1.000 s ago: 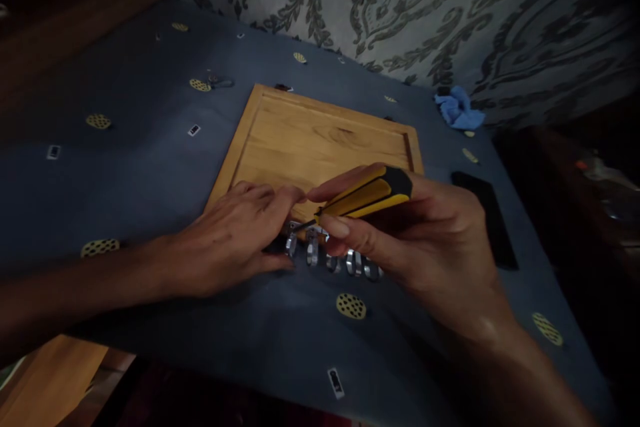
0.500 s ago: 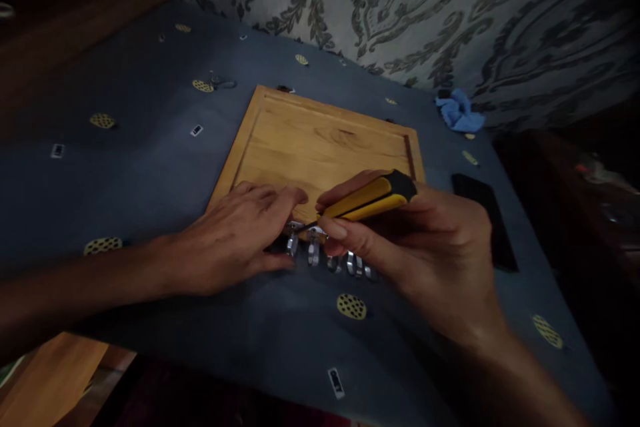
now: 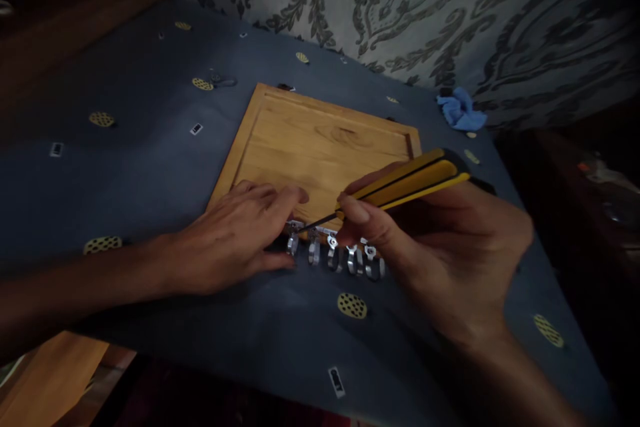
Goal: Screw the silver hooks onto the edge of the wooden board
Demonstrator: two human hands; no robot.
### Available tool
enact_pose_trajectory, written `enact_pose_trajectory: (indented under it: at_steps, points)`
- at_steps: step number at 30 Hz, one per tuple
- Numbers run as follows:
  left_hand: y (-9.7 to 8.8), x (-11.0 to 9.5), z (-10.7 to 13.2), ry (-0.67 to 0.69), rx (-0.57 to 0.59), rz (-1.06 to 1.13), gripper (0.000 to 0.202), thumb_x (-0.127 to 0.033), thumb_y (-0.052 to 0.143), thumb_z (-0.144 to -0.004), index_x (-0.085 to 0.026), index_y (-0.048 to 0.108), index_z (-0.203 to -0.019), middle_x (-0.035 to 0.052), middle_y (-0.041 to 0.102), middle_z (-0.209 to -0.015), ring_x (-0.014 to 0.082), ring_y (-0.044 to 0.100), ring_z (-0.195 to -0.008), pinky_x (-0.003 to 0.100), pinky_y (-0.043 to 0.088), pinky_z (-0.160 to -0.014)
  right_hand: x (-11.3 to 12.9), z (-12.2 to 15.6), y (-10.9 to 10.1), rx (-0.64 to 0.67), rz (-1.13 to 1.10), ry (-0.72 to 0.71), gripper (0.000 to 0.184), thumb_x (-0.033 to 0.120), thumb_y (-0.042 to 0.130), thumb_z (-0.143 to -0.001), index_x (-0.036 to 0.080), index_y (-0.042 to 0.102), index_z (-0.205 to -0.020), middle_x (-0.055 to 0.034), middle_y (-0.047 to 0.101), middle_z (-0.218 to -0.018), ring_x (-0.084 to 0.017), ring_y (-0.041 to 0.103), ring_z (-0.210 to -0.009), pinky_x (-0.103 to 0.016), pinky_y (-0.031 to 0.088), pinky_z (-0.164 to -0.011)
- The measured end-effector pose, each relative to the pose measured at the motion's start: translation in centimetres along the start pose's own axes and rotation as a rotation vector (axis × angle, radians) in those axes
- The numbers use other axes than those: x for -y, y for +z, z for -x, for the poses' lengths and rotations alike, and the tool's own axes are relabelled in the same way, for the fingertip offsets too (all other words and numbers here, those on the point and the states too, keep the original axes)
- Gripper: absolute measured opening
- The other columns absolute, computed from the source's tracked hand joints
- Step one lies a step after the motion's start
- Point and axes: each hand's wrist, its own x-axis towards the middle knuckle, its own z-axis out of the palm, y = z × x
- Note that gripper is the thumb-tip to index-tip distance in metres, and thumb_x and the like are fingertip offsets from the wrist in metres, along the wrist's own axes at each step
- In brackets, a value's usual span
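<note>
My right hand (image 3: 445, 247) grips a screwdriver (image 3: 410, 183) with a yellow and black handle, its thumb and fingers pinched near the dark shaft. The shaft slants down left, its tip at the leftmost metal hook (image 3: 293, 243). Several shiny hooks (image 3: 351, 259) line the near edge of a framed wooden board (image 3: 310, 140), which lies flat. My left hand (image 3: 233, 237) holds the board's near left part, fingers bent over the wood and thumb beside the leftmost hook. Whether the tip sits in a screw head is too small to tell.
A patterned blue-grey cloth (image 3: 165, 193) covers the table. Behind the board lies a small metal piece (image 3: 223, 80). A crumpled blue cloth (image 3: 461, 110) is at the back right near the papered wall (image 3: 400, 7). A dark flat object (image 3: 483, 185) is mostly hidden behind my right hand.
My right hand has shifted right and the screwdriver handle is turned and leans further right, baring more of the shaft and the hooks. My left hand stays in place.
</note>
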Motion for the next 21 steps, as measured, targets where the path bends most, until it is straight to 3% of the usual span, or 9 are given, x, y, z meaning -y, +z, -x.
enact_pose_trajectory:
  at_steps: [6,14,18,21]
  points:
    - [-0.1,-0.1,-0.1,-0.003,-0.006,0.006,0.047,-0.024,0.083,-0.083,-0.02,0.049,-0.116,0.0071,0.068,-0.115,0.0287,0.065,-0.111,0.043,0.047,-0.094,-0.3,0.3,0.3,0.009,0.01,0.034,0.02,0.044,0.086,-0.079,0.03,0.073,-0.08,0.0033,0.069,-0.066,-0.015,0.063,-0.051,-0.032,0.054,-0.05]
    - [0.2,0.2,0.1,0.017,-0.03,-0.011,0.05,-0.026,0.082,-0.084,-0.021,0.046,-0.118,0.0072,0.068,-0.116,0.0286,0.065,-0.111,0.042,0.048,-0.094,-0.7,0.5,0.7,0.053,-0.043,0.025,0.014,0.034,0.085,-0.082,0.027,0.073,-0.081,0.0034,0.072,-0.074,-0.014,0.066,-0.056,-0.03,0.054,-0.052]
    - [0.3,0.2,0.2,0.034,-0.064,-0.039,0.049,-0.028,0.078,-0.087,-0.02,0.045,-0.122,0.0051,0.067,-0.108,0.0267,0.066,-0.104,0.039,0.048,-0.089,0.0,0.9,0.4,0.121,0.033,-0.014,0.014,0.033,0.083,-0.082,0.027,0.071,-0.078,0.0012,0.071,-0.074,-0.018,0.068,-0.063,-0.032,0.054,-0.052]
    - [0.3,0.3,0.2,0.032,-0.066,-0.036,0.044,-0.031,0.076,-0.089,-0.021,0.046,-0.121,0.0038,0.066,-0.105,0.0256,0.065,-0.1,0.039,0.048,-0.087,0.4,1.1,0.1,0.203,0.083,-0.051,0.01,0.029,0.082,-0.084,0.028,0.072,-0.088,0.0021,0.072,-0.08,-0.016,0.069,-0.066,-0.03,0.057,-0.057]
